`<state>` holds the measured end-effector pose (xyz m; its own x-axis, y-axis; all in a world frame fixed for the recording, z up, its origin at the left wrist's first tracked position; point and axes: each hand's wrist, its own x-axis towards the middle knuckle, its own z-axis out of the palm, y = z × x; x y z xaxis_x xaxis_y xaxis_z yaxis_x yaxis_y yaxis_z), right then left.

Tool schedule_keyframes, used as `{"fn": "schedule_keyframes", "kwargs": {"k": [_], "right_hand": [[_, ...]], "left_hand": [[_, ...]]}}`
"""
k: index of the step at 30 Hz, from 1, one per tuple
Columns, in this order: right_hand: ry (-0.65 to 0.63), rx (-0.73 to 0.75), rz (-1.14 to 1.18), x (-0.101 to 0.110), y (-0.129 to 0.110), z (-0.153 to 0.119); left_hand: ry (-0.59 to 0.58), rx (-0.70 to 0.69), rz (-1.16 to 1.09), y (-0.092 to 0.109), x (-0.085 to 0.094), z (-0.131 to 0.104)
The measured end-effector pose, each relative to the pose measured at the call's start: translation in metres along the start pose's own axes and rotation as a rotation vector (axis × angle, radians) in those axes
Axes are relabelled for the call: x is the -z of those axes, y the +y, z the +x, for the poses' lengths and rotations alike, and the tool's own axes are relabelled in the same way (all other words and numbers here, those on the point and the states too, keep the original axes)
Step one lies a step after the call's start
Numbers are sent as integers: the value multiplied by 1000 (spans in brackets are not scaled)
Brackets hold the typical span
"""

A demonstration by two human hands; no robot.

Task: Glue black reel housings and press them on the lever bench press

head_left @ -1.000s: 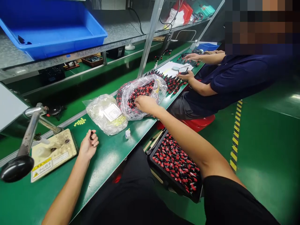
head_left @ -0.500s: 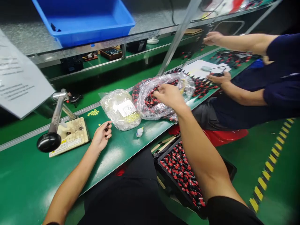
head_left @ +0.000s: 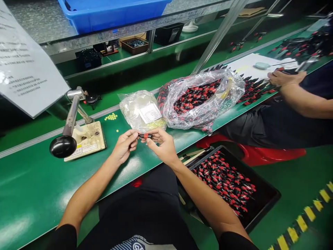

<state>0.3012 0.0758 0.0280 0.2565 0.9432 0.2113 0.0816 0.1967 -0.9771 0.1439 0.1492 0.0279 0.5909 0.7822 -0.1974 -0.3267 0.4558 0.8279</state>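
Note:
My right hand (head_left: 163, 146) pinches a small red and black part (head_left: 146, 136) over the front of the green table. My left hand (head_left: 124, 146) meets its left end, fingers closed round a small black piece (head_left: 137, 135); more dark bits show between its lower fingers. Just behind the hands lies a clear bag of yellowish pieces (head_left: 135, 107) with a white label. To its right, an open plastic bag (head_left: 179, 119) is full of red and black parts (head_left: 195, 99). Small yellow pieces (head_left: 111, 117) lie on the table behind my left hand.
A lever press (head_left: 88, 140) with a black knob stands at the left, below a hanging paper sheet (head_left: 28, 69). A blue bin (head_left: 117, 17) sits on the shelf above. A black tray (head_left: 260, 208) of parts is at lower right. A co-worker's hand (head_left: 286, 78) is at far right.
My right hand has left the open bag and come down left to my left hand, now with a red and black part. My left hand has moved right. The view has shifted.

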Motion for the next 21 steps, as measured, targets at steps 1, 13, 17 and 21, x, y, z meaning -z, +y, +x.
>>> {"fn": "schedule_keyframes", "kwargs": {"k": [1,13,17,21], "right_hand": [[3,-8,10,0,0,-1],[-39,49,-377,-5,-1,-18],[-86,1,-286,-9,-8,-23],[-311,-284,315,-14,-14,-29]], "left_hand": [[3,-13,11,0,0,0],[72,-148,174,-2,0,-4],[65,-272,309,-1,-2,-10],[-7,-301,430,0,-4,-11]]}}
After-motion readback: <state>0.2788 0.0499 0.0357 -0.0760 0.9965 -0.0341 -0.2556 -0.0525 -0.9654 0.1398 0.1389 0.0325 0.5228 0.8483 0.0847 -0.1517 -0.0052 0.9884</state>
